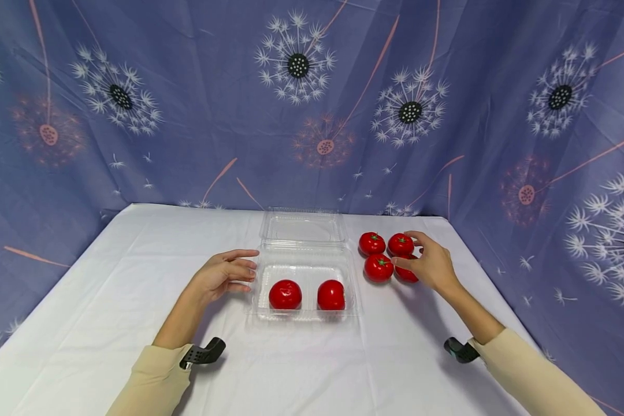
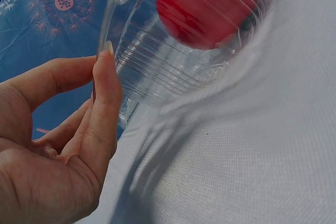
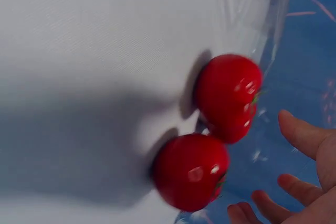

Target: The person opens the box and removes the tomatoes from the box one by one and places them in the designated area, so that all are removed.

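Left hand [image 1: 219, 278]: near the counter's [image 1: 109, 289] middle, fingers relaxed and apart, tips at the tray's left wall, holding nothing.
Tray [image 1: 305, 270]: clear clamshell, centre of counter, lid [image 1: 303, 226] folded back toward the far edge; two tomatoes [image 1: 285, 294] in its near row.
Right hand [image 1: 430, 264]: right of the tray, fingers spread and curling over the nearest of four loose tomatoes [image 1: 378, 267]; whether they have closed on it cannot be told.
Technique: brace the tray wall with the left fingers; grip one tomato around its sides, lift clear of its neighbours, set it in the free far row.
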{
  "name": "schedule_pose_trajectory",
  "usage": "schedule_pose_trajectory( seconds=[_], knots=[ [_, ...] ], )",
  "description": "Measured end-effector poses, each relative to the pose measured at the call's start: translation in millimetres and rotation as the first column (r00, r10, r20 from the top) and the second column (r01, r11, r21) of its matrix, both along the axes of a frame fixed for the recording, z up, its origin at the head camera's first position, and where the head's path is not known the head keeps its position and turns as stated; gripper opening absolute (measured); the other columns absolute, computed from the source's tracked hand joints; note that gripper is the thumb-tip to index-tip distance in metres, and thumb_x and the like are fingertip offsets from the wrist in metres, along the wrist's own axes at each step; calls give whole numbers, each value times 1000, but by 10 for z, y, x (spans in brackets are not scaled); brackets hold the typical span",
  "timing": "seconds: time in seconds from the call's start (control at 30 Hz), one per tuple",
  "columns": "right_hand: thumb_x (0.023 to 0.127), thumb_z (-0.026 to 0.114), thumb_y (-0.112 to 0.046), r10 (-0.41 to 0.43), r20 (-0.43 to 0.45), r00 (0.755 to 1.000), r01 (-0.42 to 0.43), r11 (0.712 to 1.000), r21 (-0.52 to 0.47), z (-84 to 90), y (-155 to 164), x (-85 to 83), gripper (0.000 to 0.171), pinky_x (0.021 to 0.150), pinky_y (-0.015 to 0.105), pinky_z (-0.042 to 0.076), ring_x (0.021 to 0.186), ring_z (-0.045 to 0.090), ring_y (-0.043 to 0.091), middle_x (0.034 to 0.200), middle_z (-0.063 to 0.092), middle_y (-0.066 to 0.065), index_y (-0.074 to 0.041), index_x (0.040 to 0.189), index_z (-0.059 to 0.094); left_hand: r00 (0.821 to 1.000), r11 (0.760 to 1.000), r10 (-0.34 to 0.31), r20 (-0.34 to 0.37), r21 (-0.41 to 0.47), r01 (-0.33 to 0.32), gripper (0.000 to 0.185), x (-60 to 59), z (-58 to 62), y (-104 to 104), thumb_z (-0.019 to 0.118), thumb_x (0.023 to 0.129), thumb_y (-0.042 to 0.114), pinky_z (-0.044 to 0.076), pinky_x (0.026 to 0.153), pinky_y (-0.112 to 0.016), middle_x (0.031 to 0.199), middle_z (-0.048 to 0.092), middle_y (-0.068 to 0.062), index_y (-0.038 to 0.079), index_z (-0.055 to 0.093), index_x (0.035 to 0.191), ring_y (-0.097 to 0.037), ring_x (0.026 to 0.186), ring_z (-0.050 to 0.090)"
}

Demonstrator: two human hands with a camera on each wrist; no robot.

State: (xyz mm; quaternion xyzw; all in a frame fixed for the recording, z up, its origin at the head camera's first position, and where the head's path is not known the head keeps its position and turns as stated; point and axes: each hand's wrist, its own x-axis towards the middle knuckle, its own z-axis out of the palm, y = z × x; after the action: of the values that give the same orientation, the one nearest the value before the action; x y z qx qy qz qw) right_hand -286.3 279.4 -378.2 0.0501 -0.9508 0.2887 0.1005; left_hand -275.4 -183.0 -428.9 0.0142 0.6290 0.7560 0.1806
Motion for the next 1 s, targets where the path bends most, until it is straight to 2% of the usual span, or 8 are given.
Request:
schedule_pose_trajectory(
  seconds=[0.13, 0.27, 0.47, 0.6, 0.7, 0.83, 1.0],
  knots=[
    [82, 84, -30, 45, 0, 999, -45, 999, -2, 69, -156, 3, 73, 92, 62, 53, 121, 56, 48, 136, 59, 27, -7, 144, 53, 1000, 1000, 5, 0, 3, -5, 63, 2, 6, -8, 62, 88, -7, 64, 66, -31, 108, 66, -8, -6, 42, 149, -11, 76, 71],
    [82, 84, -29, 78, 4, 997, -78, 997, 8, 107, -294, 10, 73, 95, 63, 52, 122, 57, 46, 134, 61, 26, -8, 144, 53, 1000, 1000, 3, -2, -1, -3, 63, 4, 5, -11, 62, 88, -7, 64, 66, -30, 109, 65, -8, -6, 43, 149, -11, 76, 70],
    [80, 86, -27, 112, -24, 993, -112, 994, 13, 127, -453, 18, 69, 91, 59, 55, 113, 62, 43, 125, 65, 26, -11, 140, 58, 1000, 1000, -4, -4, -2, 4, 63, 2, 2, -8, 62, 88, -7, 64, 66, -31, 108, 64, -8, -6, 43, 149, -11, 76, 71],
    [79, 87, -27, 133, -13, 991, -133, 991, 5, 137, -556, 19, 69, 82, 51, 55, 103, 61, 39, 122, 67, 24, -12, 140, 58, 1000, 1000, -3, -5, 2, 3, 66, 3, 3, -4, 62, 88, -7, 64, 66, -31, 109, 64, -8, -7, 40, 149, -11, 75, 71],
    [79, 87, -28, 152, 16, 988, -151, 988, -18, 150, -632, 21, 71, 84, 49, 57, 108, 61, 40, 128, 65, 22, -13, 141, 57, 1000, 1000, -1, -5, -2, 1, 67, 4, 8, 1, 63, 88, -7, 64, 65, -30, 111, 64, -10, -7, 40, 150, -11, 75, 71],
    [80, 86, -28, 189, 36, 981, -187, 981, -41, 162, -735, 28, 73, 95, 57, 57, 123, 59, 44, 140, 60, 20, -12, 144, 54, 1000, 1000, 8, -2, -17, -8, 66, 8, 15, 6, 64, 88, -7, 64, 65, -29, 113, 61, -11, -6, 41, 150, -12, 77, 70],
    [80, 87, -29, 212, 38, 976, -212, 977, -21, 159, -878, 39, 73, 96, 57, 55, 120, 61, 40, 135, 64, 18, -13, 143, 56, 1000, 1000, 5, -5, -25, -5, 66, 15, 14, 3, 63, 88, -7, 64, 66, -30, 114, 61, -12, -6, 41, 150, -12, 77, 70]
  ],
)
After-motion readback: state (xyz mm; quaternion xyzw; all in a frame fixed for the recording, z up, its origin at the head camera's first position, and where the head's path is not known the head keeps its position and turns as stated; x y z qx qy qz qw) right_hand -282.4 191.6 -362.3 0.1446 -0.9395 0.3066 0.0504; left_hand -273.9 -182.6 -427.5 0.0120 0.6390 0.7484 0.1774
